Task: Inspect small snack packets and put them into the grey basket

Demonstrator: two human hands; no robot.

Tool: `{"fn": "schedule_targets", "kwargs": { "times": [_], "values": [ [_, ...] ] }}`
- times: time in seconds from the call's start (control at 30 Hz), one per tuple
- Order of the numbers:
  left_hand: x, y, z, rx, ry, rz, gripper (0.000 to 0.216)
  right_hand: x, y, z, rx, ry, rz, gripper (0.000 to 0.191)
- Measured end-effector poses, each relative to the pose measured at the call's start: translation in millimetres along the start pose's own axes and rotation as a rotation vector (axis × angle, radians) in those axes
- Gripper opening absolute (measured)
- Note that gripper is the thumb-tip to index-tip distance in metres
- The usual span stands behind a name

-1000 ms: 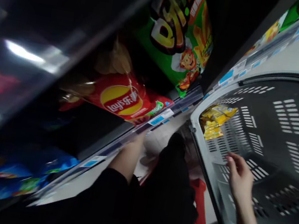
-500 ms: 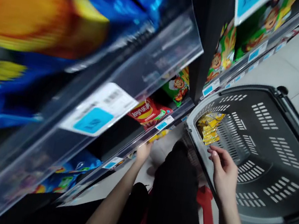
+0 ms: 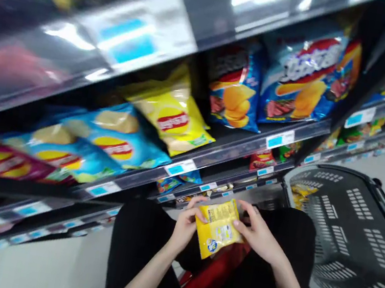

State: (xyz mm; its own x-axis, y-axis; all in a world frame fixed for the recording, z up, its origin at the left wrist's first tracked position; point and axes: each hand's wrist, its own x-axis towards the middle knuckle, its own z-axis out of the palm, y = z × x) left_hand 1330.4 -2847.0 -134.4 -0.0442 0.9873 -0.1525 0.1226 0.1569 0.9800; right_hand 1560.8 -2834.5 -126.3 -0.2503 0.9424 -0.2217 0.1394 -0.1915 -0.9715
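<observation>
Between my two hands, above my lap, is a small yellow snack packet [image 3: 218,228] with printing on the side toward me. My left hand [image 3: 188,220] grips its left edge, thumb on top. On the right edge, my right hand [image 3: 256,227] pinches the packet between thumb and fingers. More yellow packets [image 3: 302,193] lie at the far end of the grey shopping basket [image 3: 352,231], which stands to the right of my knee.
Shelves of chip bags stretch ahead, with a yellow bag [image 3: 174,118], light-blue bags [image 3: 114,142] and dark-blue bags [image 3: 300,83]. A shelf edge with a price tag [image 3: 137,35] juts close at upper left. Something red [image 3: 213,277] shows between my legs; pale floor [image 3: 46,257] lies at lower left.
My view has swung left toward the shelves. My left hand has come up from the low shelf with a yellow packet, and my right hand has left the basket and taken hold of it too.
</observation>
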Motion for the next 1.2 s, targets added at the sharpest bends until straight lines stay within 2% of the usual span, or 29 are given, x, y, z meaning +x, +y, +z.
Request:
{"fn": "schedule_targets", "kwargs": {
  "times": [0.07,0.1,0.17,0.27,0.4,0.43,0.5,0.6,0.73,0.97,1.13,1.2],
  "values": [
    [-17,21,-12,-0.119,0.055,-0.013,0.012,-9,-6,28,0.267,-0.162,0.023,0.052],
    [-25,28,-18,-0.183,0.092,-0.05,0.01,-12,-8,41,0.355,-0.177,0.043,0.052],
    [-40,36,-29,-0.319,0.138,-0.174,0.004,-18,-9,63,0.428,-0.115,0.088,0.044],
    [-65,35,-46,-0.517,0.068,-0.374,0.028,-22,-2,89,0.402,-0.043,0.156,0.037],
    [-87,28,-55,-0.425,-0.058,-0.418,0.052,-24,13,107,0.358,-0.057,0.163,0.037],
    [-89,25,-54,-0.373,-0.049,-0.402,0.055,-25,16,110,0.346,-0.069,0.16,0.036],
    [-89,20,-50,-0.315,-0.009,-0.376,0.046,-26,21,112,0.323,-0.093,0.155,0.036],
    [-84,10,-42,-0.321,0.03,-0.358,0.027,-27,26,112,0.293,-0.122,0.137,0.035],
    [-79,-5,-38,-0.336,0.068,-0.343,0.018,-25,30,108,0.243,-0.149,0.114,0.033],
    [-71,-23,-42,-0.393,0.031,-0.361,0.021,-19,23,96,0.096,-0.182,0.061,0.028],
    [-67,-28,-46,-0.427,0.013,-0.341,0.022,-17,26,97,0.083,-0.122,0.069,0.033],
    [-66,-28,-45,-0.46,0.033,-0.314,0.03,-17,30,102,0.129,-0.07,0.099,0.036]
  ]
}}
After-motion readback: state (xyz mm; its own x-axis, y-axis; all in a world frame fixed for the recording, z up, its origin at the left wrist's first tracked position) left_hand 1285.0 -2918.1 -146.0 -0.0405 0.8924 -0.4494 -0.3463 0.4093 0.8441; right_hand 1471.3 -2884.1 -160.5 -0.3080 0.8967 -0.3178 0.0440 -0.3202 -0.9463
